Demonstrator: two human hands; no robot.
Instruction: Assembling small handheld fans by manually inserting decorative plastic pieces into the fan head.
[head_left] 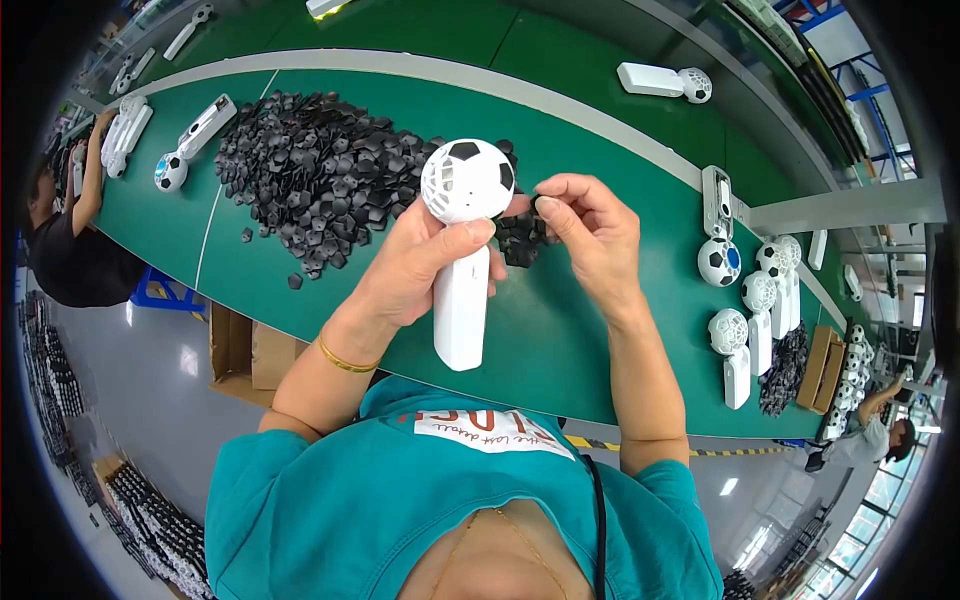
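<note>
A white handheld fan (461, 310) with a round football-patterned head (470, 181) stands upright in front of me. My left hand (415, 255) is wrapped round its neck, the thumb lying across the front. Black pentagon patches show on the head, and slotted vents run down its left side. Just to the right, my right hand (597, 235) pinches a small black piece (537, 201) between thumb and forefinger, mostly covered by the fingertips. Behind both hands, a large heap of loose black pentagon pieces (330, 170) spreads over the green table (560, 340).
Several white ball-headed fans, one being the fan (736, 360), stand or lie at the right. Another fan (195, 145) lies at the left. A cardboard box (232, 345) sits below the table's left edge. One person (75, 225) works at far left, another (880, 435) at far right.
</note>
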